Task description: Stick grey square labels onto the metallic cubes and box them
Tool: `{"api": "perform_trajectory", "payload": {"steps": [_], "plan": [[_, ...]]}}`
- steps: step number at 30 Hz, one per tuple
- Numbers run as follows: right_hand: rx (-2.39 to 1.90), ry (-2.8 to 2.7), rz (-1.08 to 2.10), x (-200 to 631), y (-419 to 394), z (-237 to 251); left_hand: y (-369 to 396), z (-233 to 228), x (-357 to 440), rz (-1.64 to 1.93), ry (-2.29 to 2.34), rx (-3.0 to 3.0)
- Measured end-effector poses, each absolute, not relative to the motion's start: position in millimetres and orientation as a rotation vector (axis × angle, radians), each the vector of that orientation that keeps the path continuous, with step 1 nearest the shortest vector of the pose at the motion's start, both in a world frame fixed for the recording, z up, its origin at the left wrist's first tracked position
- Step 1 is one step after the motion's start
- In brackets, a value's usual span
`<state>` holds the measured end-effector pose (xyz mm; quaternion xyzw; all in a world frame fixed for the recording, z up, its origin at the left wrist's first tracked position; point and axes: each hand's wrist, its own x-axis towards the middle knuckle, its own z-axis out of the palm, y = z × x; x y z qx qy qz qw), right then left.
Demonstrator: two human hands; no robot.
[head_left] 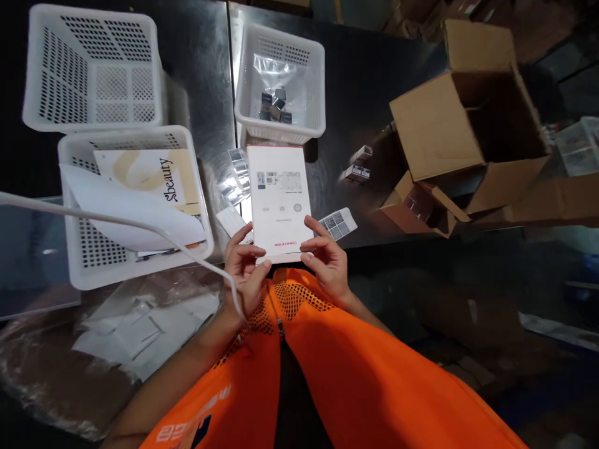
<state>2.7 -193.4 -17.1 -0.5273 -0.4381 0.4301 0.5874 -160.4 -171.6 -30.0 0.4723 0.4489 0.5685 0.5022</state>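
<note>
A flat white box (279, 199) with small printing and red lettering lies on the metal table in front of me. Its near end has a flap (281, 257) that stands a little apart from the box. My left hand (246, 265) grips the left corner of that end, thumb on the flap. At the right corner, my right hand (326, 259) pinches the same end between thumb and fingers. Sheets of square labels lie close by: a white label sheet (337, 224) beside my right hand, and shiny silver stickers (235, 178) left of the box.
A white basket (318, 81) holds a plastic bag and several small dark boxes. On the left, another basket (206, 231) contains printed bags and paper, with a third basket (156, 68) behind. Small boxes (358, 173) and open cardboard cartons (435, 125) stand right. A white cable (140, 223) crosses the left side.
</note>
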Motion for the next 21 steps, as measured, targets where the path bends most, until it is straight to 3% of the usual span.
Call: {"api": "perform_trajectory", "payload": {"steps": [11,21], "plan": [[-1.251,-1.094,0.939,9,-192,-20,-172,-27,-157,1.360,1.124,1.196],[-1.333,-1.191,0.659,11,-194,-33,-176,-44,-155,1.471,1.158,1.306]]}}
